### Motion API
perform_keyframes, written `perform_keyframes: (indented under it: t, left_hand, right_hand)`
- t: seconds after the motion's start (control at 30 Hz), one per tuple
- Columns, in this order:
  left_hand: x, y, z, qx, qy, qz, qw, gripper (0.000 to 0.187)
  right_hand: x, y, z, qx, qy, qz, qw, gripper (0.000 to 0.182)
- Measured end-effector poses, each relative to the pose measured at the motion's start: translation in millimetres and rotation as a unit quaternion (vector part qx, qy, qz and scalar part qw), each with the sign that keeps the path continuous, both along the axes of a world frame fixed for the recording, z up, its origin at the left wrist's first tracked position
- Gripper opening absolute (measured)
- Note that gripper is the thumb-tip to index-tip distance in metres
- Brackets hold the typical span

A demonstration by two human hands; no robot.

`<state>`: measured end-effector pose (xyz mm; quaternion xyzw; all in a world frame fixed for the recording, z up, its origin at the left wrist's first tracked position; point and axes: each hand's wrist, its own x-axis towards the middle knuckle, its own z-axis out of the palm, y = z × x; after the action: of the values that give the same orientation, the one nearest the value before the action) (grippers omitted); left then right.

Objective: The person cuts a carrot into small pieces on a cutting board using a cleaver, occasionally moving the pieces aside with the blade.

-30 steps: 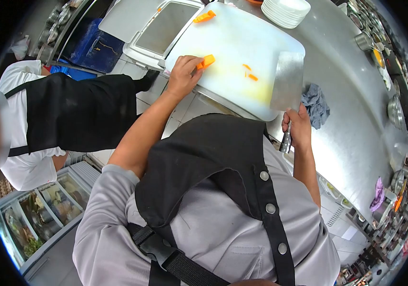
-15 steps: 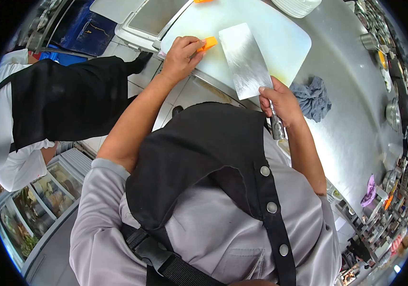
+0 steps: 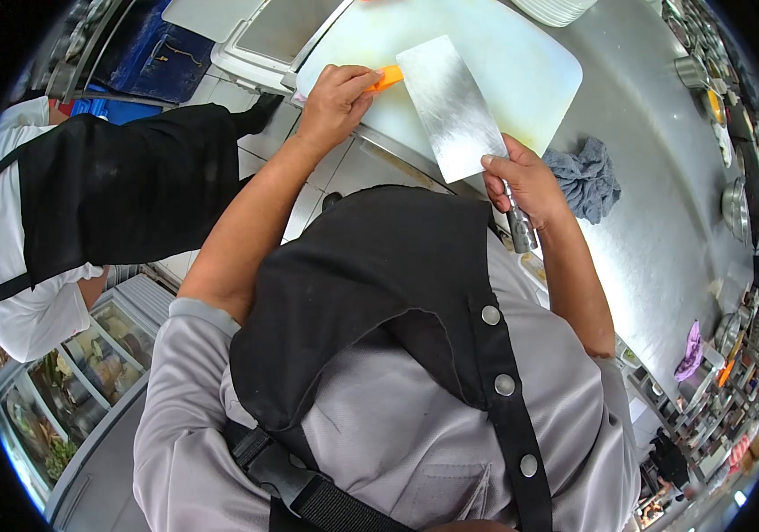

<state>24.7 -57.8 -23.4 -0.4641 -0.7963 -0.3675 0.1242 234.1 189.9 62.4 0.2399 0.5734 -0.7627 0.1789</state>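
Note:
My right hand (image 3: 526, 184) is wrapped round the metal handle of a cleaver (image 3: 452, 106), thumb at the base of the broad blade. The blade's far end slants up and left over the white cutting board (image 3: 534, 75). At the board's left side my left hand (image 3: 337, 105) is closed on an orange piece of carrot (image 3: 388, 78), gripping it between thumb and fingers. One end of the carrot sticks out toward the cleaver, its tip right by the blade's left edge in this view.
A grey cloth (image 3: 585, 177) lies crumpled on the steel counter (image 3: 654, 239), right of the board. White plates (image 3: 557, 9) are stacked behind it. An open white bin (image 3: 282, 35) stands at the left, and a person in a black apron (image 3: 122, 191) is close by on that side.
The cleaver's blade has shifted slightly left, closer to the carrot. My left hand has moved up a little, still gripping the piece. The person at the left has shifted slightly.

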Motion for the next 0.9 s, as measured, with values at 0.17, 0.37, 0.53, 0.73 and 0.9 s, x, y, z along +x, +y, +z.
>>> perform_keyframes:
  t: [0.17,0.37,0.53,0.73,0.9]
  left_hand:
    - [0.9,-0.5,2.3,-0.013,-0.012,0.001,1.000,0.034]
    - [0.8,-1.4,3.2,-0.024,-0.013,0.002,1.000,0.034]
    - [0.4,-1.3,4.3,-0.027,-0.017,-0.001,0.999,0.035]
    - [0.0,-0.6,6.4,-0.034,-0.013,-0.002,0.999,0.034]
    - [-0.6,0.7,6.7,-0.035,-0.004,-0.005,0.999,0.034]
  right_hand:
    - [-0.2,1.8,4.2,0.019,0.013,0.015,1.000,0.024]
    - [-0.1,7.3,-2.6,-0.003,0.005,0.020,1.000,0.027]
    - [-0.5,7.5,-2.7,-0.024,0.001,0.009,1.000,0.027]
    - [-1.0,8.2,-5.6,-0.043,-0.004,0.003,0.999,0.027]
    - [-5.2,7.9,-6.5,-0.042,-0.009,0.015,0.999,0.030]
